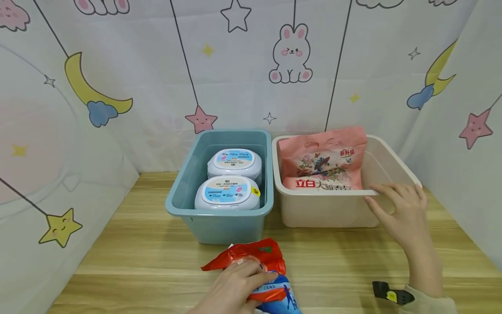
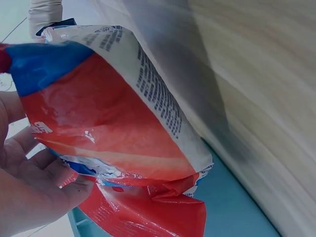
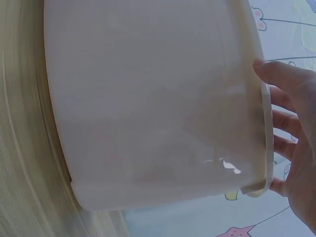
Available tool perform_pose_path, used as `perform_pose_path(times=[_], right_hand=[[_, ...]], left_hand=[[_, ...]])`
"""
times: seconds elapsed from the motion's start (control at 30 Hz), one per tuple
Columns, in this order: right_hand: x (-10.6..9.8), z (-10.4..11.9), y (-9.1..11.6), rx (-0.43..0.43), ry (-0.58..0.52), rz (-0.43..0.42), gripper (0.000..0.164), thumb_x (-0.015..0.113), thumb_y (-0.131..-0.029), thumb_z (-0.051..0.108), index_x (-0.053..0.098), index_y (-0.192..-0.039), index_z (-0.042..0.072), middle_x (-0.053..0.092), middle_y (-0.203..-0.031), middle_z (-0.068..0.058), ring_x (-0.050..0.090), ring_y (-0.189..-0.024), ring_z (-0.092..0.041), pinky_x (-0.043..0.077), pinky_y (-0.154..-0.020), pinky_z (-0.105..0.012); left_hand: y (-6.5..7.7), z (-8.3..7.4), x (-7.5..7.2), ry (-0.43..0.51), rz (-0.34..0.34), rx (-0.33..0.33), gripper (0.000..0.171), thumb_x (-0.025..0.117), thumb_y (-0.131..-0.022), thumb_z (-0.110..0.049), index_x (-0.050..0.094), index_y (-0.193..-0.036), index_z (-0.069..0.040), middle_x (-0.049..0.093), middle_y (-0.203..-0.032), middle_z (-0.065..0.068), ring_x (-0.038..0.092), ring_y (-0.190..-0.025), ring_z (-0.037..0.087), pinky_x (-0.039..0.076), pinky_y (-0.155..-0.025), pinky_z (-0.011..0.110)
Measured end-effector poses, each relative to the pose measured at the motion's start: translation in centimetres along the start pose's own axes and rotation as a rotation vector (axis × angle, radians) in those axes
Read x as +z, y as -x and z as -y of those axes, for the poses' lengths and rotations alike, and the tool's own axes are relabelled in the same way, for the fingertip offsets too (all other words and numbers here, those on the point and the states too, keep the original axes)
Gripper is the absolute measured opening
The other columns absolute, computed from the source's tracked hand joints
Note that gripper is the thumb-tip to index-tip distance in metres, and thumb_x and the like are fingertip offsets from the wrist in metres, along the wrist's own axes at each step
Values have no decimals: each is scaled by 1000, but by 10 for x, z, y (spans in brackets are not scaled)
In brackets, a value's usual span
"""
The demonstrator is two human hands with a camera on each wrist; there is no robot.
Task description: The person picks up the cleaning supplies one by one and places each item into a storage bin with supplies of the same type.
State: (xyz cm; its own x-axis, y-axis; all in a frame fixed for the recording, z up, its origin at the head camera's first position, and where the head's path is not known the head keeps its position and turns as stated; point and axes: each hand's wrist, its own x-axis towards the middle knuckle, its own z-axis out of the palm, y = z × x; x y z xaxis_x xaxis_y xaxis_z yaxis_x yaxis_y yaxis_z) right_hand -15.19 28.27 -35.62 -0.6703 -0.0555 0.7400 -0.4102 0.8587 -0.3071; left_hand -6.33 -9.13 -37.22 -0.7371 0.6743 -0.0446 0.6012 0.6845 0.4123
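Low in the head view, my left hand [image 1: 231,290] grips a glossy red and blue plastic bag [image 1: 264,253] in front of the blue-green bin. The left wrist view shows the same bag [image 2: 113,123], with small print down its white side and a crumpled red end; fingers of my left hand [image 2: 34,182] press against it. My right hand [image 1: 405,213] holds the front rim of a cream bin [image 1: 329,211] near its right corner. In the right wrist view, the thumb lies outside that rim and the fingers reach over it. A pink printed bag [image 1: 323,163] leans inside the cream bin.
The blue-green bin [image 1: 229,229] stands left of the cream one and holds two white lidded tubs, the front tub [image 1: 227,194] and the rear tub [image 1: 235,163]. Both bins sit on a wood-grain table [image 1: 133,266], before a cartoon-printed cloth [image 1: 243,78]. A black strap [image 1: 392,294] crosses the right wrist.
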Motion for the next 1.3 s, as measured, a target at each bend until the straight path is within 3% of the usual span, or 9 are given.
perform_pose_path(times=[0.83,1.3], right_hand=[[0,2,-1,6,-3,10,29,76,-79,18,71,-105,6,66,-97,-14,52,-103,-38,15,-111,-64],[-1,2,0,18,-8,18,28,74,-81,19,70,-105,7,66,-97,-15,52,-102,-39,14,-111,-64]], left_hand=[[-3,-14,-10,-60,11,46,57,74,-82,-33,52,-135,-38,59,-118,-13,52,-111,7,52,-93,32],[-5,-20,-12,-67,-25,94,58,75,-82,-32,53,-135,-36,60,-115,-14,53,-106,4,53,-89,26]])
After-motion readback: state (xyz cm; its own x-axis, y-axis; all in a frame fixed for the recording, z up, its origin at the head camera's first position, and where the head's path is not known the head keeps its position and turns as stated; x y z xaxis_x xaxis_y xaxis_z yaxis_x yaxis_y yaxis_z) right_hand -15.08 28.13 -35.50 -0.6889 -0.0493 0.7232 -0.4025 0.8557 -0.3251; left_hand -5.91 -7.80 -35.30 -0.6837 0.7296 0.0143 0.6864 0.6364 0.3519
